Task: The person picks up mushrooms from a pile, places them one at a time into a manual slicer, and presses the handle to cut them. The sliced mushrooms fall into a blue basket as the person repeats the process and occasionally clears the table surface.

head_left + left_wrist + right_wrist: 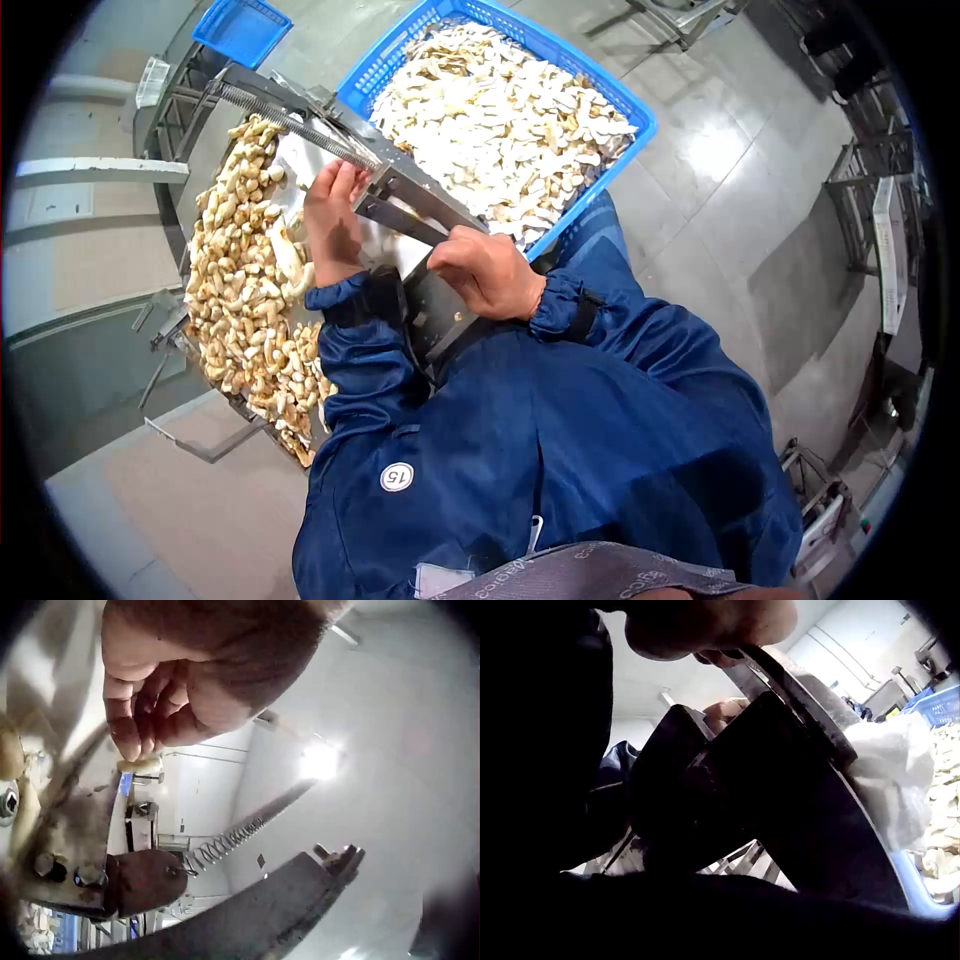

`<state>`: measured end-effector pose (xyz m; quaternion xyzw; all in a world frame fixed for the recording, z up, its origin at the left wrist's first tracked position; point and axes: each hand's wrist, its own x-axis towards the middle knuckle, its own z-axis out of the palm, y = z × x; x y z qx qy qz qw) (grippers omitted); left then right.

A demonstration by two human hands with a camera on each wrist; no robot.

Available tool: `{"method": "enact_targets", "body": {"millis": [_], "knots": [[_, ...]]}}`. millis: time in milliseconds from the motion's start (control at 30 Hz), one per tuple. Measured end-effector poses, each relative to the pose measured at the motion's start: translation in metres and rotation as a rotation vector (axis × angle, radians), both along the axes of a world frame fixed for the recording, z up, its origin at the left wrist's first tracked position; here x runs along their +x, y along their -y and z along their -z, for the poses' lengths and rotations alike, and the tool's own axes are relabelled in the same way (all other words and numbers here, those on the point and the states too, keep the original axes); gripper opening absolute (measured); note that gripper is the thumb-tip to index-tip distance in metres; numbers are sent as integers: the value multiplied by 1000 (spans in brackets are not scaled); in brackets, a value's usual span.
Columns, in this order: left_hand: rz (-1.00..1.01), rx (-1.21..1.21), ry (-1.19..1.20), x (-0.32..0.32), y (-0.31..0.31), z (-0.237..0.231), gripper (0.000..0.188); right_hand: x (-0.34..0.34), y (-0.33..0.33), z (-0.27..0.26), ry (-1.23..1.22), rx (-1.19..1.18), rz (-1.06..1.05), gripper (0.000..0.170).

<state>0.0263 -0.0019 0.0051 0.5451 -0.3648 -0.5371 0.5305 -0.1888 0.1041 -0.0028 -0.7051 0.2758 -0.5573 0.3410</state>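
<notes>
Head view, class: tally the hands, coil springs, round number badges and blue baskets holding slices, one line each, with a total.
Hands: 2 (left hand, right hand)
Coil spring: 1
Round number badge: 1
Blue basket holding slices: 1
Total: 5

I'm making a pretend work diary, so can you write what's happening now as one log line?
Left hand: pinches piece | Right hand: grips lever | Slices: in basket | Lumps: piled on left

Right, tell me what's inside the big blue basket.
The big blue basket holds many pale sliced pieces. Only the top layer shows; the bottom and anything deeper are covered.
</notes>
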Motion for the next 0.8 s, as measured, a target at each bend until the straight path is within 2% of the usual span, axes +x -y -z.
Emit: {"method": "enact_targets", "body": {"millis": [67,133,167,267,333,400,533,600,667,733,800], "knots": [[43,-130,-24,-10,-7,-18,23,2,0,0,-9,1,3,32],[29,-224,98,-12,-9,-35,28,0,-1,-1,-47,20,0,32],[9,-297,70,-11,-21,-47,31,1,-1,-3,-26,13,7,29],[-53,-264,234,32,-43,-68,30,1,1,-3,-5,-6,-13,28],[-136,-225,392,73,-71,-77,31,2,0,0,-19,-19,-28,17],[-241,-106,582,110,-108,-81,32,2,1,7,-9,-46,-26,15],[-404,72,732,191,-192,-47,30,6,-1,8,18,-27,0,18],[-472,140,852,175,-217,-47,30,5,0,6,-4,-52,14,20],[-459,76,759,165,-232,-22,27,7,-2,4,64,-9,10,22],[-401,108,703,113,-234,-16,23,6,-14,2,74,260,29,24],[-221,161,667,70,-235,-16,20,6,-13,-9,103,298,29,29]]}}
